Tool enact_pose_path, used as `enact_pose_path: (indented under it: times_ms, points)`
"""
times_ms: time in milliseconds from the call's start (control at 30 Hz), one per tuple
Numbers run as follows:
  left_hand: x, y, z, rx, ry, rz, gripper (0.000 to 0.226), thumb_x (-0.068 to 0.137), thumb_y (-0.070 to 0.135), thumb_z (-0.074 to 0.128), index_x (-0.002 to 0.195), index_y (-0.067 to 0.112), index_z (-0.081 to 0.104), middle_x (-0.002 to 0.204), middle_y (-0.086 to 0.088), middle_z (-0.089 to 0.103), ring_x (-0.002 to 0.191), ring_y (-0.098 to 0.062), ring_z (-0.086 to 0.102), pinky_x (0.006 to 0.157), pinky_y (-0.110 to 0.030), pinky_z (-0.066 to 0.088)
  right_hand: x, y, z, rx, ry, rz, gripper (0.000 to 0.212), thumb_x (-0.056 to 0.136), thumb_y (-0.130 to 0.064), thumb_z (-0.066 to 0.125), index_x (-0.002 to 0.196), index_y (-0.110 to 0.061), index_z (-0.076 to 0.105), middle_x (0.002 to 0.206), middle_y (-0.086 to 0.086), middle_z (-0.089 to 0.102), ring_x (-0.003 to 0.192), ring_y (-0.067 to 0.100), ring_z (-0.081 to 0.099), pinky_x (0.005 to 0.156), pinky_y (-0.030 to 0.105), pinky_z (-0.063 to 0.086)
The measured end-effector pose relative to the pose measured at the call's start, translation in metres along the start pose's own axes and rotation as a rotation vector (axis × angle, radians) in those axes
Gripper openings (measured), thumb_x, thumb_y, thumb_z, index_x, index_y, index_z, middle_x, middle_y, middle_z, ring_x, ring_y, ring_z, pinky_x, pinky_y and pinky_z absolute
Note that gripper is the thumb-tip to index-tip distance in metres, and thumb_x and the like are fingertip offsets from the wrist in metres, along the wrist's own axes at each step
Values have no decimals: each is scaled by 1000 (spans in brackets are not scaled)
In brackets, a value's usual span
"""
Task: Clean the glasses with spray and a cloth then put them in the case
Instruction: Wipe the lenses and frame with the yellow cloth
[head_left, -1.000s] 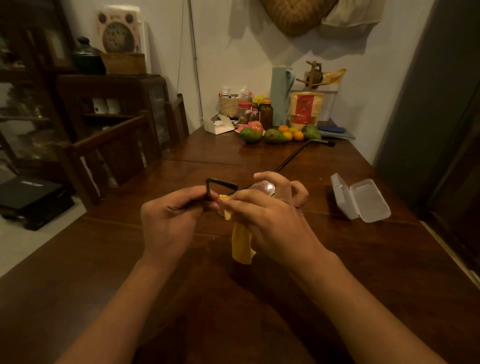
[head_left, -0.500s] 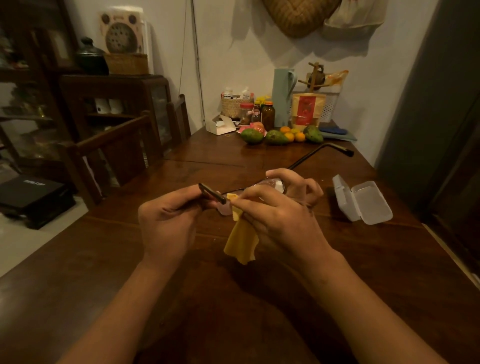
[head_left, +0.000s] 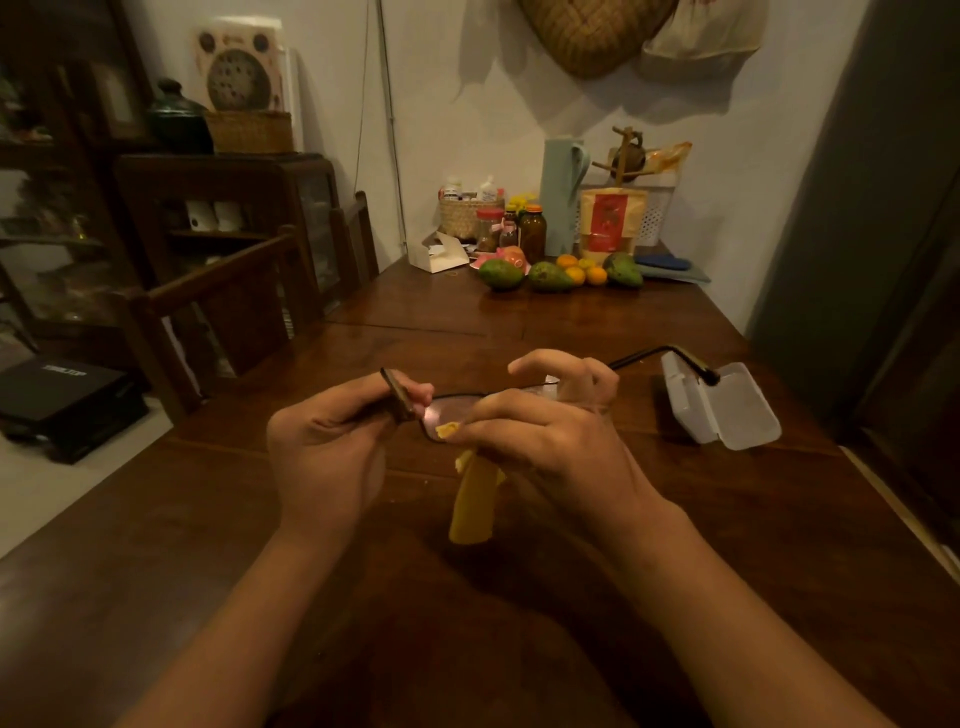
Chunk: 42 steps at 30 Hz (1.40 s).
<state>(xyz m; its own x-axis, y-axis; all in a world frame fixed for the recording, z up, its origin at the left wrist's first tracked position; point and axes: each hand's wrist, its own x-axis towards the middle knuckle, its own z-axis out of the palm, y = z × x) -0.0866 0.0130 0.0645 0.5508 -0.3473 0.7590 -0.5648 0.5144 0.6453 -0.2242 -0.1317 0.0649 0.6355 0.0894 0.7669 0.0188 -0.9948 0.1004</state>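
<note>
Table centre: taken up by left hand and right hand, w/ glasses gripped between them and cloth hanging below. One temple juts right, its tip reaching the open case, so that gap is barred. Beyond the hands: bare wood strip, passable. Far end: fruit and jars (packed close). Left edge: chair just beside.

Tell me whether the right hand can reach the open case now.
Probably yes: the case lies open on the table right of the right hand; only a temple of the glasses crosses it. That hand is pinching the yellow cloth, though.
</note>
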Motion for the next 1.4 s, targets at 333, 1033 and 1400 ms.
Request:
enact_pose_path:
  times_ms: [333,1033,1400]
  points:
    - [0,7,1,77,-29,116,23,72,-24,61,94,-17,65,86,-11,71,85,-18,73,78,-24,56,3,-9,1,-129,19,-15,38,88,-22,72,125,-30,68,127,-12,65,126,24,36,91,47,31]
    - [-4,12,6,125,-1,88,24,71,-26,61,95,-21,64,89,-13,69,86,-8,72,79,-16,54,3,-10,-2,-198,-18,50,45,87,-18,55,130,-31,64,131,-12,62,133,26,33,92,44,22]
    - [-4,11,7,88,39,77,32,72,-27,59,98,-9,65,86,12,75,85,-9,72,78,-19,55,6,-16,-2,-236,5,157,42,77,-27,84,116,-32,69,120,-12,65,132,28,32,88,50,27]
